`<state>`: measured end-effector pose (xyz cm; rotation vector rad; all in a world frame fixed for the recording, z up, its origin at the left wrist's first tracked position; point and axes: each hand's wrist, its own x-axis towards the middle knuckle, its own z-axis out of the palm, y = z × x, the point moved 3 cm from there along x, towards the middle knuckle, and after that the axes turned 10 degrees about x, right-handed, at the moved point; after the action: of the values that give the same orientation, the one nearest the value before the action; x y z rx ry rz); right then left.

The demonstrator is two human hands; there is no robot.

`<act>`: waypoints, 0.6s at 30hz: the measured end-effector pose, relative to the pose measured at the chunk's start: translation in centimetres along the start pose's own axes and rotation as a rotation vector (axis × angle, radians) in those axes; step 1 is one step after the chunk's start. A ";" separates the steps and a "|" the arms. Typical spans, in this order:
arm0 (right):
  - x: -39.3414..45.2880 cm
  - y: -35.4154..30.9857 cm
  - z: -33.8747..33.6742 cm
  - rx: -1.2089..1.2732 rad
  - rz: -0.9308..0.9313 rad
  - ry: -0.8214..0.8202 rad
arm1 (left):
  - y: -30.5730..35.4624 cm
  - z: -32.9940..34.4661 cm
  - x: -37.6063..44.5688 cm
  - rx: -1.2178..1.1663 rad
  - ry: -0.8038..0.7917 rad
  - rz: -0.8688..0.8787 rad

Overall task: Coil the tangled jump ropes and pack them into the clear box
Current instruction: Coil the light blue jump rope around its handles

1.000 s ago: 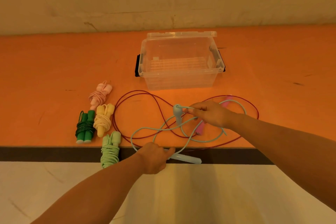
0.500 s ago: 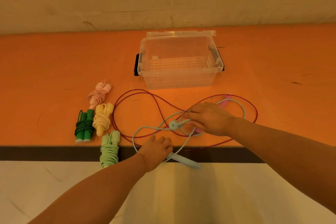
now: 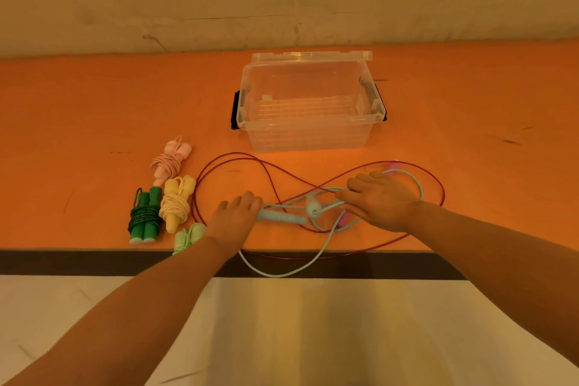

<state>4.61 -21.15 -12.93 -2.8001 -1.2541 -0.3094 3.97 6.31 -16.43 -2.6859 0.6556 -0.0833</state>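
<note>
A light blue jump rope [image 3: 326, 241] lies tangled with a thin red jump rope [image 3: 269, 172] on the orange table [image 3: 94, 122]. My left hand [image 3: 235, 216] grips one light blue handle [image 3: 282, 216], which points right. My right hand [image 3: 382, 200] lies palm down over the tangle; its fingertips pinch the blue cord beside the other blue handle [image 3: 313, 205], and the thumb is hidden. A pink handle [image 3: 344, 222] of the red rope shows under that hand. The clear box [image 3: 300, 121] stands open and empty behind the ropes.
Coiled ropes lie at the left: pink [image 3: 170, 160], yellow [image 3: 175, 200], dark green [image 3: 144, 216] and light green [image 3: 188, 236], the last partly behind my left forearm. A loop of blue cord [image 3: 282, 274] hangs over the table's front edge. A wall backs the table.
My left hand has moved from the table's front edge up onto the table, bringing the blue handle with it. My right hand has lowered flatter onto the ropes, staying in about the same place.
</note>
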 end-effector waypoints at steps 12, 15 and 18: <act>-0.4 1.7 -1.1 0.066 0.235 0.139 | -0.5 1.2 -0.8 0.001 -0.427 0.092; -0.3 1.6 -0.9 0.061 0.212 0.119 | 0.5 1.2 -0.9 0.013 -0.417 0.240; -0.2 1.3 -0.5 0.044 0.178 0.104 | 1.2 1.2 -0.8 -0.041 -0.405 0.336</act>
<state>5.37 -22.21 -12.43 -2.7924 -0.9701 -0.4051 2.98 6.13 -17.99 -2.4772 0.9618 0.5498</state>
